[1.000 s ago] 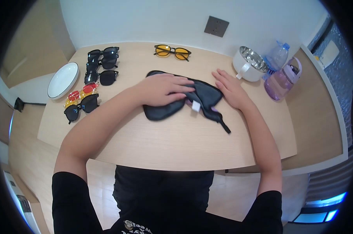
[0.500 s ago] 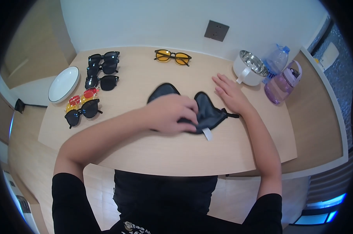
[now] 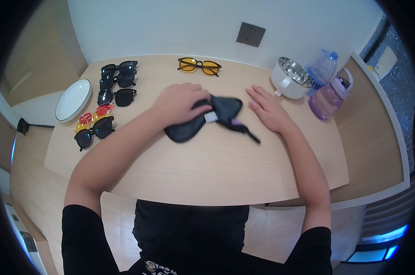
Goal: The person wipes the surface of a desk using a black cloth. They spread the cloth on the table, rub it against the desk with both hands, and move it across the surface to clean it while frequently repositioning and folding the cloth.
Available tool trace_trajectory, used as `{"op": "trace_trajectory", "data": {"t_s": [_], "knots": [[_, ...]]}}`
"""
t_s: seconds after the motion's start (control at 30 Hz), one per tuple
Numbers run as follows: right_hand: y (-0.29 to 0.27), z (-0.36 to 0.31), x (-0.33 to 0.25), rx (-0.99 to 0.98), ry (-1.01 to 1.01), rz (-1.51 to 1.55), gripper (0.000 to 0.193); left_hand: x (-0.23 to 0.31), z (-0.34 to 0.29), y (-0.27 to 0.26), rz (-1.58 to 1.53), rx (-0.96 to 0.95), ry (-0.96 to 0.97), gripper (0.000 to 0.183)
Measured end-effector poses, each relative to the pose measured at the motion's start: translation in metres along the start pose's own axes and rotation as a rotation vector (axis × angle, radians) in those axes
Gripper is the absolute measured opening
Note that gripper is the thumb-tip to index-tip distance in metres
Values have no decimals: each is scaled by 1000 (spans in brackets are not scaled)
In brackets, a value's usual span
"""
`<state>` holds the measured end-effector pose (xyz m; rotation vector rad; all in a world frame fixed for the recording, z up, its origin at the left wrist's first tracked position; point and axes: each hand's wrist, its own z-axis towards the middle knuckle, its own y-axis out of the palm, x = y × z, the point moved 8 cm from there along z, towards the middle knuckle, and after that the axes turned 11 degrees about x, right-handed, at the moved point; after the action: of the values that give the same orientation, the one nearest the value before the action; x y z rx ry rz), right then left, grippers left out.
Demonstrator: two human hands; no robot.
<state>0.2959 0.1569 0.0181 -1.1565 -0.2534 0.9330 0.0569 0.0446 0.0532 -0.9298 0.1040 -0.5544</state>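
A black eye mask (image 3: 187, 131) with a small white tag and a dark strap lies at the middle of the table, turned at a slant. My left hand (image 3: 182, 101) grips its upper edge, fingers curled at the top and thumb across the dark fabric; the hand hides part of the mask. The strap trails off toward the right, a bit of purple showing beside it. To the right of the mask, my right hand (image 3: 266, 108) rests flat on the table with fingers stretched out, holding nothing, just left of a white cup with a steel inside (image 3: 283, 84).
Several black sunglasses (image 3: 119, 75) and red and yellow tinted glasses (image 3: 95, 117) lie on the left, beside a white oval dish (image 3: 73, 100). Yellow-lensed glasses (image 3: 199, 67) sit at the back. A purple water bottle (image 3: 326, 101) and clear plastic bottle (image 3: 324, 66) stand far right.
My left hand has moved up and to the left, carrying the eye mask with it; the mask has turned and its strap end now points down to the right. My right hand stays put.
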Motion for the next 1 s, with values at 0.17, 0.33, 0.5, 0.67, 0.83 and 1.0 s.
{"op": "trace_trajectory", "data": {"t_s": [0.17, 0.33, 0.5, 0.67, 0.83, 1.0], "knots": [[-3, 2, -6, 25, -6, 0, 55, -8, -5, -8, 49, 19, -118, 25], [-1, -4, 2, 9, -30, 2, 55, 75, -17, 2, -211, -169, 184, 22], [-4, -1, -2, -10, 4, -6, 57, 160, -47, -12, -462, -217, 592, 26], [-1, 2, 1, -5, -30, -8, 57, 100, -25, 5, -376, -151, 491, 27], [-3, 0, 0, 3, 4, -8, 56, 2, 1, 1, 11, -105, 73, 33], [-2, -2, -5, -8, -12, -3, 56, -20, -3, -2, 137, -60, -31, 31]]}}
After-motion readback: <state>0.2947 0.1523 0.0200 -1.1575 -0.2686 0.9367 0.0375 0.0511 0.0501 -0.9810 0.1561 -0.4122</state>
